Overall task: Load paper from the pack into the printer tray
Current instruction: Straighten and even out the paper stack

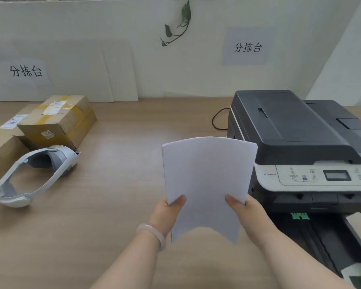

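While both your hands pinch it, the paper stack (206, 180) stands just left of the printer (300, 142).
Your left hand (167, 213) and right hand (246, 215) each clamp a lower side edge, thumbs on the face, bowing the sheets. Below the printer front, the pulled-out tray (325, 243) lies open; left of the printer, bare desk (123, 163) runs to a white headset (35, 174).

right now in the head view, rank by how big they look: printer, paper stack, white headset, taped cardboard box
1. printer
2. paper stack, though it is held nearer the camera
3. white headset and taped cardboard box look alike; unranked
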A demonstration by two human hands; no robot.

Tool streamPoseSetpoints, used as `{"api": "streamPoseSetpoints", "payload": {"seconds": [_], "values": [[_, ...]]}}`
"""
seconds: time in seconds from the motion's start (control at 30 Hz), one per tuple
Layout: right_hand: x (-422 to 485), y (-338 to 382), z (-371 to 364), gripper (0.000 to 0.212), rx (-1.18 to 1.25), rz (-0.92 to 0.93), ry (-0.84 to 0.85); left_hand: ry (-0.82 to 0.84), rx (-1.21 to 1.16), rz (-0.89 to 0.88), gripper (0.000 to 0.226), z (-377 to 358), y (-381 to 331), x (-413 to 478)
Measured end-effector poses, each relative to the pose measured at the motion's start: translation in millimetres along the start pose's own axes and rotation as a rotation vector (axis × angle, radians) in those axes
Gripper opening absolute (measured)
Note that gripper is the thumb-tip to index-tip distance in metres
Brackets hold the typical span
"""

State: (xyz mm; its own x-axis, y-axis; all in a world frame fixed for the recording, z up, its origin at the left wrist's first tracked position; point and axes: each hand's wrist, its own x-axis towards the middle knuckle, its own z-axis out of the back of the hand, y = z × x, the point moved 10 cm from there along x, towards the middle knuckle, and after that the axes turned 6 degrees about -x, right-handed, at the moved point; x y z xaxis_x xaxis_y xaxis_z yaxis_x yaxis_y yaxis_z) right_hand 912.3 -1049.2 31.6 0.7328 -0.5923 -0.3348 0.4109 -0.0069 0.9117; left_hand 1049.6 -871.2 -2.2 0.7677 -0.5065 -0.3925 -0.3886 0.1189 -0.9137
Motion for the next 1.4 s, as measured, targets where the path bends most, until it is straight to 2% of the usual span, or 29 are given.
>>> {"api": "streamPoseSetpoints", "payload": {"seconds": [0.1,0.27,0.37,0.43,0.6,0.77,0.9,1.0,1.13,1.27,1.4], "values": [[4,-18,-1,0.018,-0.017,-0.008,-0.062,-0.055,0.086,-0.012,0.012,-2,20,7],[2,-74,-24,0.027,-0.019,-0.070,-0.067,-0.118,0.240,0.067,0.010,4,70,14],[8,-76,-20,0.019,-0.058,-0.087,-0.111,-0.140,0.252,0.002,0.014,4,60,23],[14,-70,-17,0.021,-0.047,-0.060,-0.121,-0.148,0.203,-0.031,0.016,5,54,28],[21,-73,-25,0.022,-0.059,-0.088,-0.093,-0.151,0.265,0.052,0.016,8,71,31],[30,-32,-12,0.010,-0.146,-0.062,-0.046,-0.133,0.299,0.000,0.014,18,25,35],[26,12,2,0.018,-0.049,-0.019,-0.008,-0.022,0.211,-0.061,0.006,15,-29,23],[20,40,9,0.017,0.080,-0.002,0.015,0.024,0.080,-0.074,0.013,12,-65,9],[4,73,26,0.029,0.144,0.040,-0.046,0.095,-0.014,-0.081,0.011,0,-101,-11],[-16,90,48,0.023,0.174,0.080,-0.122,0.130,-0.038,-0.115,0.012,-19,-121,-26],[-39,81,71,0.019,0.162,0.074,-0.151,0.146,-0.051,-0.120,0.011,-42,-112,-45]]}}
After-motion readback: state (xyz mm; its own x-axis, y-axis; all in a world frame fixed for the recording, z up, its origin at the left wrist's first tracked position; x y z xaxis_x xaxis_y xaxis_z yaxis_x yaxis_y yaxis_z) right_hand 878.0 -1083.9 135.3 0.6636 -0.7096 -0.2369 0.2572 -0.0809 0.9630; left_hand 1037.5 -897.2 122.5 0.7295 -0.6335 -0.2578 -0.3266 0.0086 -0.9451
